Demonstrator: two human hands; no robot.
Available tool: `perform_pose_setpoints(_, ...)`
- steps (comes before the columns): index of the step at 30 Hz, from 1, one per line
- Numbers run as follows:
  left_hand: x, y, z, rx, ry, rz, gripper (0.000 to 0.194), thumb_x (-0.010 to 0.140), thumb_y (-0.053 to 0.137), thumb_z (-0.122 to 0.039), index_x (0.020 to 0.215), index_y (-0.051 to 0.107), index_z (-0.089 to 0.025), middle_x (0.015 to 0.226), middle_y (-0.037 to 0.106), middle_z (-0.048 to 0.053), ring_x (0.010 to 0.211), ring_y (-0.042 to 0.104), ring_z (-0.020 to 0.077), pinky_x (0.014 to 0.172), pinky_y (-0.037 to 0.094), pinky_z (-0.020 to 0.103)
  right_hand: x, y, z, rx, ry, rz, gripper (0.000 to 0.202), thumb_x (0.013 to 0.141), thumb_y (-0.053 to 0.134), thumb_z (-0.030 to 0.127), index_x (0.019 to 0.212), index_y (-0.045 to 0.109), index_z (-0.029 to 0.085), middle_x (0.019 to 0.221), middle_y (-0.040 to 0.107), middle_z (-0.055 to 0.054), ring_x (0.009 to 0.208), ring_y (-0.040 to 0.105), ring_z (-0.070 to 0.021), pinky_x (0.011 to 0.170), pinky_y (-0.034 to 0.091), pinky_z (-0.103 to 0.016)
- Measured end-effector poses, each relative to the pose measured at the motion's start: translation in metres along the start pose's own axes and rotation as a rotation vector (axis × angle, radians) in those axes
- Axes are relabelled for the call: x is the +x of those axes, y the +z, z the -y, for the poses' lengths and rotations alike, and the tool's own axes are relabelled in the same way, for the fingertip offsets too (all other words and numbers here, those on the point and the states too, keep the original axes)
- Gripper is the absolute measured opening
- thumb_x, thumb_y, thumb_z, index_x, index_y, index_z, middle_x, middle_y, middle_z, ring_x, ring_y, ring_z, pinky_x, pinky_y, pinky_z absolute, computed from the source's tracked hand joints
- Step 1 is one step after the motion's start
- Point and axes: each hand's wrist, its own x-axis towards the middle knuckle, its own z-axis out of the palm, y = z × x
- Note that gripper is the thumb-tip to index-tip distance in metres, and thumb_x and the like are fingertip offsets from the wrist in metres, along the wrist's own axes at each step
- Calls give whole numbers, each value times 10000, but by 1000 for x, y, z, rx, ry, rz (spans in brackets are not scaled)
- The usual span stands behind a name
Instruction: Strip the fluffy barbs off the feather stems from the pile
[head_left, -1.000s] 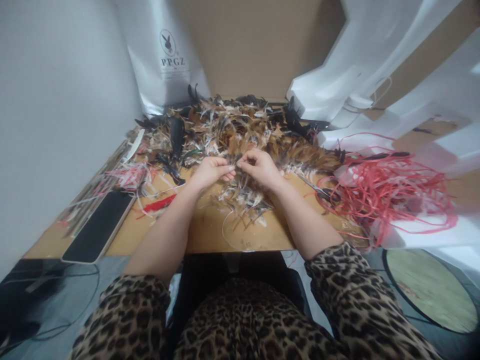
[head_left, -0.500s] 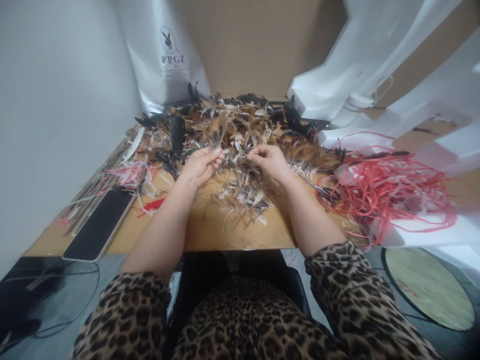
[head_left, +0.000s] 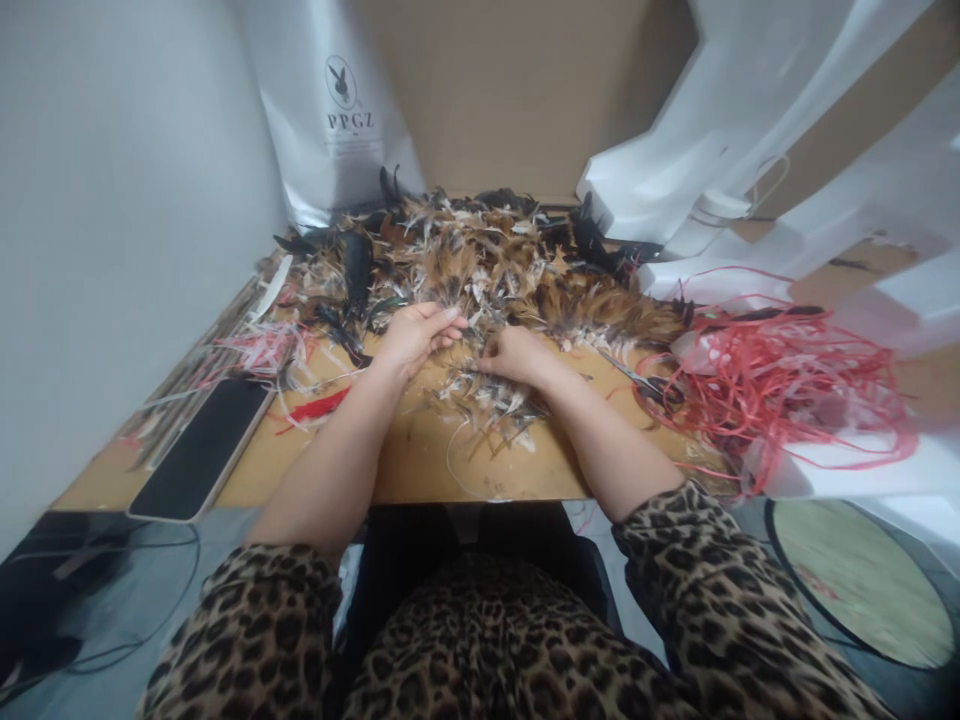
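Observation:
A wide heap of brown, black and white feathers (head_left: 480, 240) covers the back of the wooden table. My left hand (head_left: 424, 338) is at the front of the heap, its thumb and fingers pinched on a feather whose tufts show past the fingertips. To its right, my right hand (head_left: 514, 355) is closed in a pinch, palm down, over a smaller pile of pale feathers (head_left: 495, 405). What its fingertips hold is too small to make out. The two hands are close but apart.
A dark phone (head_left: 199, 450) lies at the left, with red and white strips (head_left: 262, 350) behind it. Scissors (head_left: 645, 380) lie right of my right hand, beside tangled red ribbon (head_left: 810, 385). A silvery bag (head_left: 345, 170) stands behind the heap.
My right hand has moved left and toward me, down to the small feather pile. My left hand has shifted slightly right. The hands are closer together.

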Motion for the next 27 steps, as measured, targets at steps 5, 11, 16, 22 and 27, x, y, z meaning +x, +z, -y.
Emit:
perform_pose_setpoints(5,-1,0,2,-9,-6,7,218,640,710,-257,706,614,-72,729,673,80,518,572,42,468,428,122,1,-1,-2,85,19,-28,150,622,604,282,644,668,149,615,627,-52,564,530,-135,536,349,-240)
perform_pose_setpoints(11,2,-1,4,-97,-58,-9,163,674,686,-209,735,612,-77,759,679,80,530,583,39,478,439,116,3,-6,-18,946,26,-23,193,639,632,318,671,604,130,585,609,-6,423,431,-46,415,326,-177)
perform_pose_setpoints(16,2,0,12,-98,-125,87,139,683,674,-177,749,623,-65,773,683,96,559,612,63,496,460,126,5,-5,-12,1331,-25,-70,287,580,714,360,705,587,135,659,624,-10,484,490,-47,424,353,-160)
perform_pose_setpoints(22,-2,6,13,-82,-180,148,139,685,675,-180,736,620,-63,762,683,108,574,624,80,503,468,135,6,0,-3,1332,-16,-217,334,549,724,404,692,558,152,550,522,47,474,436,-47,466,361,-185)
perform_pose_setpoints(27,-4,10,11,-90,-201,159,120,690,669,-170,724,625,-64,731,680,103,558,613,71,498,459,131,7,4,4,1277,-28,-283,331,563,701,421,681,540,158,542,498,50,473,419,-52,471,346,-195)
